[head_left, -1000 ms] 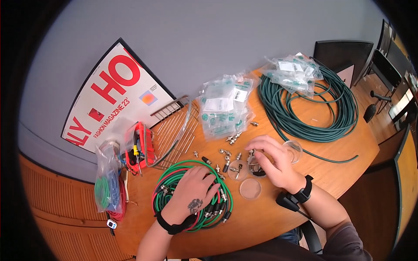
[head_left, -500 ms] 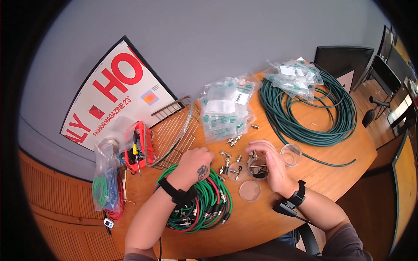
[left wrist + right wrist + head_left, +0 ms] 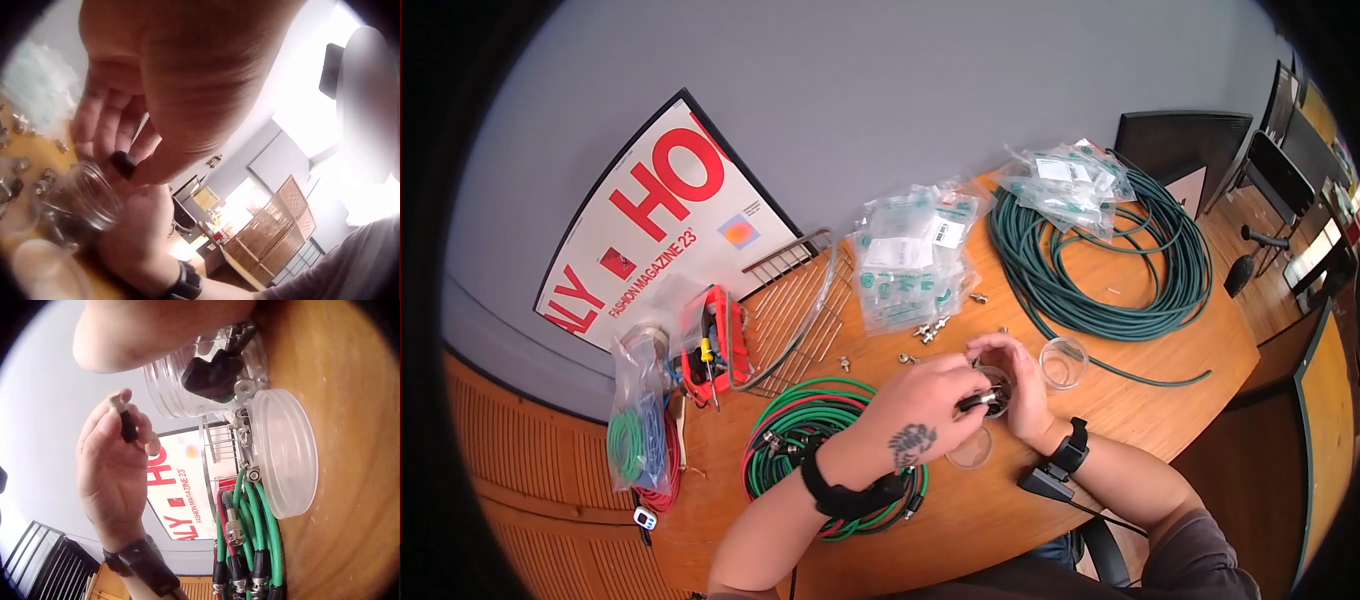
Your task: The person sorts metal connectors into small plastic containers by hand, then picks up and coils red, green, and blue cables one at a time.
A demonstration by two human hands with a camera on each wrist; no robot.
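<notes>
My left hand (image 3: 930,408) pinches a small metal connector with a black sleeve (image 3: 127,425) between thumb and fingers. It is close over the clear jar (image 3: 165,387), in front of my right hand (image 3: 1028,395). Inside the jar lie metal connector parts and black pieces (image 3: 215,376). The right hand stands along the jar's side with its fingers loosely extended and bent over toward the far rim. A round translucent lid (image 3: 284,453) lies beside the jar. In the head view my left hand covers part of the jar and the loose connectors around it.
Coiled green and red cables (image 3: 795,400) with connector ends lie on the left. Loose connectors (image 3: 930,330) sit near plastic bags (image 3: 915,260). A second clear container (image 3: 1063,363) stands right, before a dark green cable coil (image 3: 1030,270). A wire rack (image 3: 800,320) and red toolbox (image 3: 735,340) are left.
My left hand has moved right from over the cable coil to the jar, and a connector now shows in its fingers. The right hand has turned more upright beside the jar.
</notes>
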